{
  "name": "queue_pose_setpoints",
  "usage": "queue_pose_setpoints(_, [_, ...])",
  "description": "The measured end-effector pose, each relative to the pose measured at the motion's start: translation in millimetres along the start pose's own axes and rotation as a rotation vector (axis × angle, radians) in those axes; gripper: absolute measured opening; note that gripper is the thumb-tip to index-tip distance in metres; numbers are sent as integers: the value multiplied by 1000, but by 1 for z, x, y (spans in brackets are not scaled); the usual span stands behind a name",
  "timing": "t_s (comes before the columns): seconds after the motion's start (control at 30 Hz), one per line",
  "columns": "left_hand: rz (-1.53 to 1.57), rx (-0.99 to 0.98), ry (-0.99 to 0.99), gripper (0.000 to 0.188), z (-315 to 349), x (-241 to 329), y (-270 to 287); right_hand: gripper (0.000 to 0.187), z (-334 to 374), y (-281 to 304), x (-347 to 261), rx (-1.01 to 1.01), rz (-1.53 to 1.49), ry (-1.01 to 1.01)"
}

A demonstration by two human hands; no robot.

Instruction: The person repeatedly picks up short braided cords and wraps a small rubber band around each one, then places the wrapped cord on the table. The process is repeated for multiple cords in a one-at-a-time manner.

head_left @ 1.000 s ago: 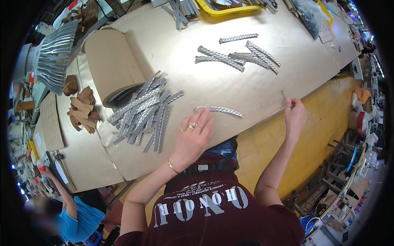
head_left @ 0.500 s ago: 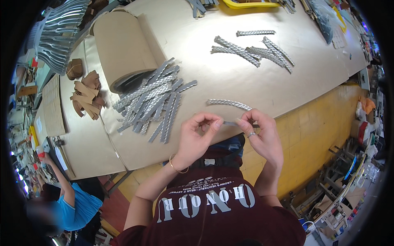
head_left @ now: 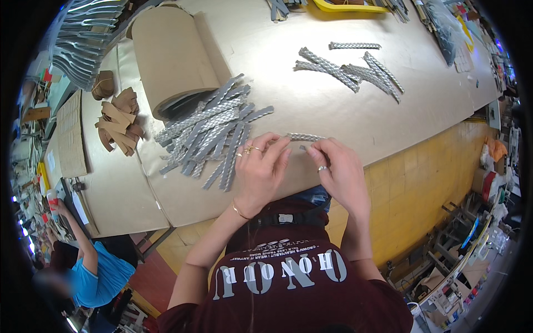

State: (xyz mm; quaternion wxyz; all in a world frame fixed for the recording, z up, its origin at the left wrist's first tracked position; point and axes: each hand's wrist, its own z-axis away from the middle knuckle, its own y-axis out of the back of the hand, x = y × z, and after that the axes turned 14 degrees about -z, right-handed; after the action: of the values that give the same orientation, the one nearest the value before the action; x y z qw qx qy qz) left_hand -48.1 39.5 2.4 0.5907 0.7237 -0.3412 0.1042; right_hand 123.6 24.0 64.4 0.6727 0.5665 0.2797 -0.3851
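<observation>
- One long worktable (head_left: 433, 105), covered in tan sheeting, spreads before us and carries everything below.
- On its left part we see a thick brown roll (head_left: 172, 55), hollow at the near end.
- Against that end lies a tangled pile of silver-grey braided strips (head_left: 214, 130) (some show a plain grey face).
- Farther off, to the right, we find a loose group of braided cords (head_left: 355, 72), several crossing.
- Our left hand (head_left: 262, 164) is half curled near the single cord's left end; we cannot tell whether it grips anything.
- Our right hand (head_left: 337, 169) is closed in a pinch, thumb against fingers, on a grey strip.
- Left of the pile we have a heap of brown strips (head_left: 119, 122).
- The single braided cord (head_left: 305, 136) lies just beyond our fingertips.
- Smallest, the grey strip (head_left: 303, 147) pokes out between our hands.
</observation>
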Motion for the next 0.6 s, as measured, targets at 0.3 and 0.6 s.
queue_pose_setpoints(0.3, [-263,-30,-143,25,5,-8,-6,22,-32,-12,5,-114,177,15])
queue_pose_setpoints(0.6, [-266,-27,-145,29,10,-9,-7,23,-37,-15,7,-146,239,11])
